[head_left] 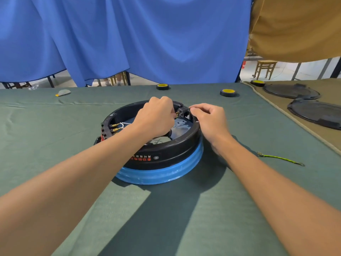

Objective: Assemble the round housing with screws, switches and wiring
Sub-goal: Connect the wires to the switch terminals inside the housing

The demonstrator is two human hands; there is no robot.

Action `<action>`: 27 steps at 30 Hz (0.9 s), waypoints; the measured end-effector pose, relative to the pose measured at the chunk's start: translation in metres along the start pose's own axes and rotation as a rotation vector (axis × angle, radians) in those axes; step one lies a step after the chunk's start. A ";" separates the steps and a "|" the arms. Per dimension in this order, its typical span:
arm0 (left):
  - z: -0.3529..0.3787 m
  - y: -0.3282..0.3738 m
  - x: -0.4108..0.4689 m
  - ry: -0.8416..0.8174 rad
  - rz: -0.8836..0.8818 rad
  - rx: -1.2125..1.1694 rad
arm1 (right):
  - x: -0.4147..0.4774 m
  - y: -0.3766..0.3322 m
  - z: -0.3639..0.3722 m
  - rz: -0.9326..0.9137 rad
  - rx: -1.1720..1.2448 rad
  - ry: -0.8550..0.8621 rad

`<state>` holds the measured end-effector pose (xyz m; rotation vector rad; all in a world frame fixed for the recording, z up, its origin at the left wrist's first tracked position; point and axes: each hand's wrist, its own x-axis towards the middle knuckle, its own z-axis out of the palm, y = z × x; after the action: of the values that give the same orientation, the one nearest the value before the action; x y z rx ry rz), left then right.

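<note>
I see table (55, 145) under green cloth, with tan cloth (328, 137) over its end, well right of right hand (208, 121). Round housing (162, 163) sits on green cloth, directly under both hands. Green-yellow wire (280, 158) lies loose, just right of right forearm. One tape roll (163, 87) beyond left hand (156, 117), second roll (228, 92) beyond right hand, third roll (257, 83) farther right. Two black round covers (291, 91) on tan cloth. Small grey scrap (63, 92) far left of left hand — near far edge.
</note>
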<state>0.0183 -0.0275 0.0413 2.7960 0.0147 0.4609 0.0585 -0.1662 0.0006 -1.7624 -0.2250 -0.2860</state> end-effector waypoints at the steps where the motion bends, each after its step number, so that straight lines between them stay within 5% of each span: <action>1: 0.000 0.000 0.001 0.004 0.003 -0.007 | 0.000 0.000 0.000 0.004 -0.003 -0.002; 27: 0.010 0.001 0.008 0.085 0.048 0.114 | 0.000 0.001 -0.001 -0.022 -0.001 -0.014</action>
<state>0.0288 -0.0305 0.0353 2.8911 -0.0074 0.6079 0.0588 -0.1673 -0.0005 -1.7644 -0.2542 -0.2892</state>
